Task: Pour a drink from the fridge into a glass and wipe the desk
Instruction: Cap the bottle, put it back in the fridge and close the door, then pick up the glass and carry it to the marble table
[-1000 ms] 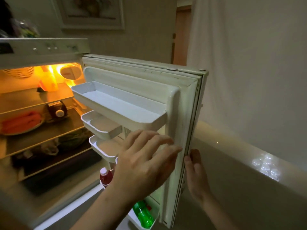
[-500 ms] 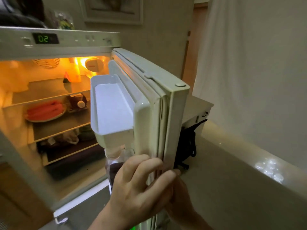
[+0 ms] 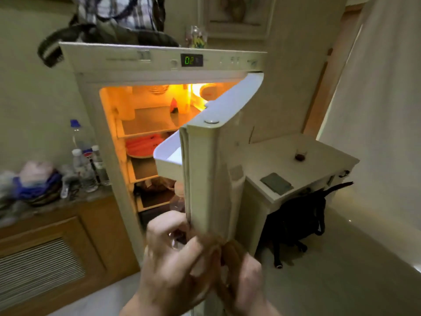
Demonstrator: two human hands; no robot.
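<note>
The white fridge (image 3: 95, 115) stands open, lit orange inside. Its door (image 3: 205, 179) is swung so that its thin edge faces me. My left hand (image 3: 173, 256) curls around that edge low down, from the inner side. On the outer side my right hand (image 3: 243, 277) grips the same edge; both hands are blurred. Behind the door edge shows the top of a clear bottle (image 3: 177, 202) in the door rack. A small glass (image 3: 300, 154) with dark liquid stands on the white desk (image 3: 323, 165) to the right of the fridge.
A dark flat rectangle (image 3: 276, 184) lies near the desk's front edge. Under the desk hangs a black bag (image 3: 296, 222). Left of the fridge, a wooden counter (image 3: 68, 215) holds several plastic bottles (image 3: 84, 165) and a heap of cloth. A bag sits on the fridge top.
The door has swung from wide open to edge-on toward me. Both hands have come together on its lower edge, and the view has pulled back to show the desk.
</note>
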